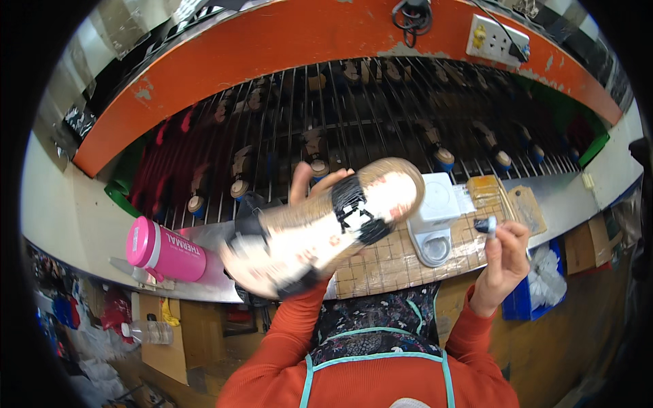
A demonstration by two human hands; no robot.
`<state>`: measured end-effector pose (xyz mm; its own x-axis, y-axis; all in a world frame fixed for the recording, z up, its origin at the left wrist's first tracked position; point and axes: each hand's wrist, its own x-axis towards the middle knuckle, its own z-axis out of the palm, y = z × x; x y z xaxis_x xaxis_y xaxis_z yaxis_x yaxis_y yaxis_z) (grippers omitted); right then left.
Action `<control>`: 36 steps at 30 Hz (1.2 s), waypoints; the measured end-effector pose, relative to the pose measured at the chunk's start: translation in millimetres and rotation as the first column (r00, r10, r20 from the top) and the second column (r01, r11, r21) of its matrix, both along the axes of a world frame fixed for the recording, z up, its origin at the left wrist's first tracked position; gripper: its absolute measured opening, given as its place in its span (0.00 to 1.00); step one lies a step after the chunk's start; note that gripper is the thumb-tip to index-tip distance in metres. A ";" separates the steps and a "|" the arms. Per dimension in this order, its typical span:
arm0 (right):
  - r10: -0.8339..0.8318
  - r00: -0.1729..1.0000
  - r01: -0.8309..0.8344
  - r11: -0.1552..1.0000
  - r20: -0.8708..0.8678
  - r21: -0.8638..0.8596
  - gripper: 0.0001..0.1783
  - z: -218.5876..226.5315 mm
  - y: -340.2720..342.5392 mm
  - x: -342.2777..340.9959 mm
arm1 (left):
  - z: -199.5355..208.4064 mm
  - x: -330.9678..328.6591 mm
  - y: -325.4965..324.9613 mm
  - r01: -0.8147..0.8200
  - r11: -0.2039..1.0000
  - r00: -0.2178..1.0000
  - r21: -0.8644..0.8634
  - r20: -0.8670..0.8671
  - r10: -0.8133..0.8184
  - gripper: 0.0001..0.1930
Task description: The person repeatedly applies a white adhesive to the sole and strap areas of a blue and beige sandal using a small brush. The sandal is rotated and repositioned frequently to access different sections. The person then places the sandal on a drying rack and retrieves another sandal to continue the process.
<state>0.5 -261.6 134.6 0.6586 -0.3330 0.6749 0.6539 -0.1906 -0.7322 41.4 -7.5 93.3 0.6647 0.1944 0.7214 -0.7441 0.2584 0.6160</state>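
My left hand (316, 182) grips a sandal (320, 234) from behind, its fingers showing past the upper edge. The sandal is tilted with a pale, patchy sole side facing me, and black straps wrap across it; motion blurs it. In my right hand (505, 268), pinched between thumb and fingers, is a small brush (484, 225) with dark bristles and a light handle. The brush is apart from the sandal. Between the hands stands a white container (436, 202) with a round, cup-like front (435, 247).
A taped cardboard mat (381, 268) lies on the bench. A pink jug (180, 253) lies at the left. Beyond is a metal-bar rack (381, 136) carrying several shoes, under an orange beam (286, 41). A yellowish block (483, 187) sits right of the container; a blue bin (520, 302) stands below the bench.
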 end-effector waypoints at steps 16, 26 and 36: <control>-0.021 0.998 -0.003 0.908 -0.053 -0.419 0.11 -12.4 66.7 21.5 | -13.7 -3.7 3.3 -0.819 0.446 0.573 0.362 0.486 0.660 0.18; -0.142 0.989 0.135 0.780 0.037 -0.611 0.13 -18.1 67.9 11.4 | -26.3 -3.0 8.4 -0.833 0.400 0.549 0.383 0.479 0.685 0.19; -0.239 0.955 0.295 0.745 0.173 -0.599 0.14 -22.5 77.5 12.1 | -31.7 -2.1 14.9 -0.842 0.382 0.536 0.382 0.505 0.677 0.17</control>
<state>12.6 -184.1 112.1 0.5406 0.0149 0.8411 0.5582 -0.7544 -0.3454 39.3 7.4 61.6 0.2398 0.0697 0.9683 -0.5760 -0.7927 0.1997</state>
